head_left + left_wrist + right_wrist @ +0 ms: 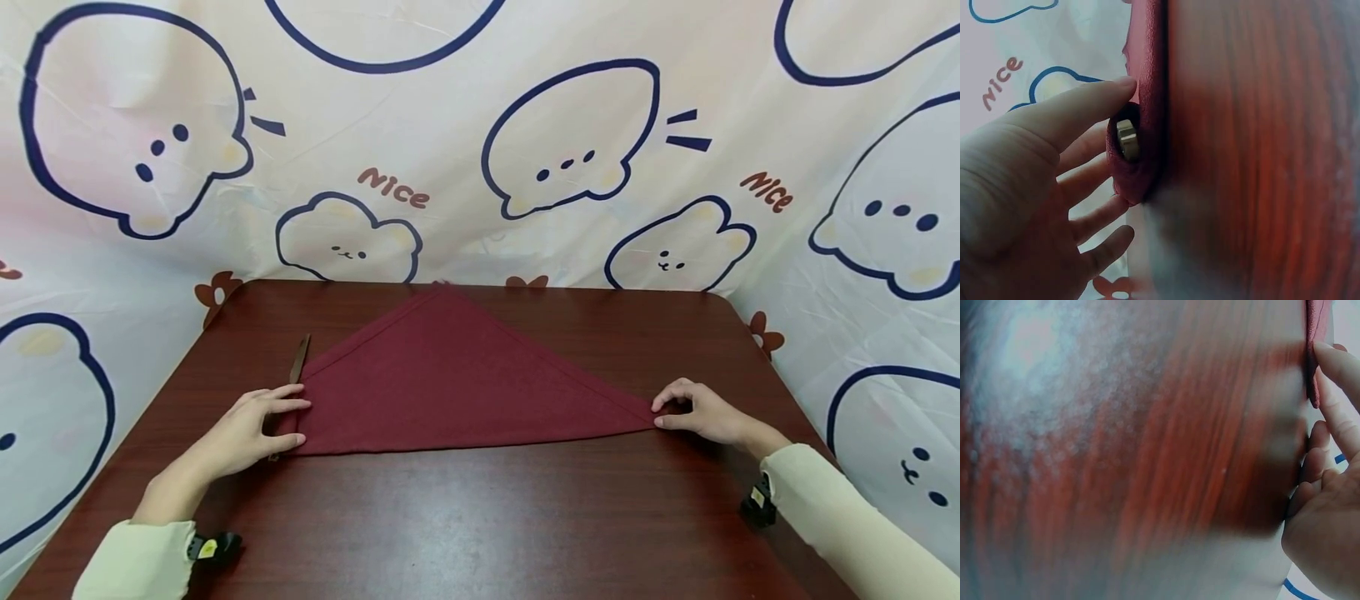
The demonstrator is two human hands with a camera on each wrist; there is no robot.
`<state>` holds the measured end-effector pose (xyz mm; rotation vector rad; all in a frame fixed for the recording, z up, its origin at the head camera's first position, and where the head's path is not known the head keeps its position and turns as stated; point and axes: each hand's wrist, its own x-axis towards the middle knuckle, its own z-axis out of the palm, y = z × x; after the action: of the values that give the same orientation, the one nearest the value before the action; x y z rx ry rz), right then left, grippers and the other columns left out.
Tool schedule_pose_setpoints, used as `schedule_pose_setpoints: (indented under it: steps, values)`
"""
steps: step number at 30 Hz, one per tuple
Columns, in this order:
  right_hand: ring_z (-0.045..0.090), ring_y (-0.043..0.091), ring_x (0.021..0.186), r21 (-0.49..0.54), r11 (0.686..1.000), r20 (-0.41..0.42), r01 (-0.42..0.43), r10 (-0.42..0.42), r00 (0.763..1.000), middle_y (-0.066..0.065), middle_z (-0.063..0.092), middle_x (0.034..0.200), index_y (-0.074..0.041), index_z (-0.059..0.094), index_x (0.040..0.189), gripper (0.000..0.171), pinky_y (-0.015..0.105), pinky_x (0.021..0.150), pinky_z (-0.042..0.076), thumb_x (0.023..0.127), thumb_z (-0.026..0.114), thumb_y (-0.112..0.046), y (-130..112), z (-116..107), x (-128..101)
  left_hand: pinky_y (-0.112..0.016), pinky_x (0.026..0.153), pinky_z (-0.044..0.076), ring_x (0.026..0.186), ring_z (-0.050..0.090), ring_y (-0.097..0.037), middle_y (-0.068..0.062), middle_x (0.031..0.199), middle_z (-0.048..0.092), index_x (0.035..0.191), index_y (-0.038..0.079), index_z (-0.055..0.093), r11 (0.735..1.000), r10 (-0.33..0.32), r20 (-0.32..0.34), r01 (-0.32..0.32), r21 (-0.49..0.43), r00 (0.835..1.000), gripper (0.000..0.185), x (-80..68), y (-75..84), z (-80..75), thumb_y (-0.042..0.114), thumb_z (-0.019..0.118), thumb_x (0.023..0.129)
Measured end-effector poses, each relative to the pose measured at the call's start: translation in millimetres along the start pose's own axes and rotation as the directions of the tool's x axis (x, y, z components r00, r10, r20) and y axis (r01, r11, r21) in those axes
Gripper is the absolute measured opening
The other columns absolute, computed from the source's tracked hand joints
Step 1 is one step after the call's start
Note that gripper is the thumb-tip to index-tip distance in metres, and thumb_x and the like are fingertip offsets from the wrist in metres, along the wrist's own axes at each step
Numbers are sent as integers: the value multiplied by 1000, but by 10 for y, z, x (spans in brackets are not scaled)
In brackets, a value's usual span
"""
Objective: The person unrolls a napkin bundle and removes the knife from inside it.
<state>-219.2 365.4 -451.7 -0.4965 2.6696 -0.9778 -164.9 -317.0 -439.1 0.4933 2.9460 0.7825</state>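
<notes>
The dark red cloth (457,383) lies flat on the brown wooden surface (480,517). It is already folded into a triangle, with its point far from the person and its long edge near them. So I think the first fold is done. If it is meant to get smaller, more folds are still left.

The left hand (251,425) rests on the left corner of the cloth. Its fingers are straight and spread, so this grip is open and just presses down. In the left wrist view, a small shiny metal thing (1127,139) peeks out from under the cloth corner. I cannot tell what it is.

The right hand (697,410) is at the right corner. Its fingertips (1335,365) touch the cloth tip, and they look bent, as if pinching it.

A thin brown stick (299,360) lies on the surface just beside the left edge of the cloth.

The cloth looks smooth, soft and neat, with a sewn hem along its slanted sides.
</notes>
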Motion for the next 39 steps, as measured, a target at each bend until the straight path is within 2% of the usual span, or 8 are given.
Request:
schedule_pose_setpoints:
  steps: [6,10,13,17,31,39]
  values:
    - [47,5,97,1,1000,-5,2,-2,1000,4,61,108,-15,74,101,13,25,85,41,91,76,-23,-15,-3,0,-69,102,37,133,43,-53,-29,144,54,122,0,71,999,43,-23,-43,-6,999,42,-31,-77,-28,17,80,84]
    - [47,6,97,1,1000,-5,-2,2,1000,5,61,108,-15,74,101,13,25,85,41,91,76,-23,-28,-8,3,-61,98,43,130,50,-51,-27,142,56,120,1,73,998,65,-43,-65,19,997,40,-57,-132,-56,15,81,83]
    - [47,7,97,-2,1000,-3,-7,7,1000,4,61,108,-15,73,101,13,25,85,41,91,76,-23,-32,-11,1,-61,97,44,130,50,-51,-26,142,56,121,1,72,998,54,-41,-53,22,998,40,-73,-163,-73,15,80,84]
    - [47,7,98,-4,1000,-3,-8,8,1000,4,61,109,-15,73,101,13,25,85,41,91,76,-23,-25,-7,0,-68,98,41,132,46,-54,-28,144,53,122,-1,71,999,34,-30,-34,-9,999,41,-94,-187,-87,14,79,85]
    - [48,8,97,0,1000,-4,-2,2,1000,5,61,109,-14,74,101,14,26,86,42,91,76,-23,-48,-4,1,-70,96,41,130,46,-55,-31,143,52,122,-1,70,997,-71,-36,70,-24,997,41,-205,-291,-156,19,78,87]
    - [48,7,97,-3,1000,-7,2,-2,1000,5,62,108,-14,74,101,13,26,86,42,91,76,-23,-31,1,-3,-68,95,40,129,46,-55,-32,142,53,124,-1,69,997,-71,-29,69,-44,997,37,-269,-385,-185,14,73,91]
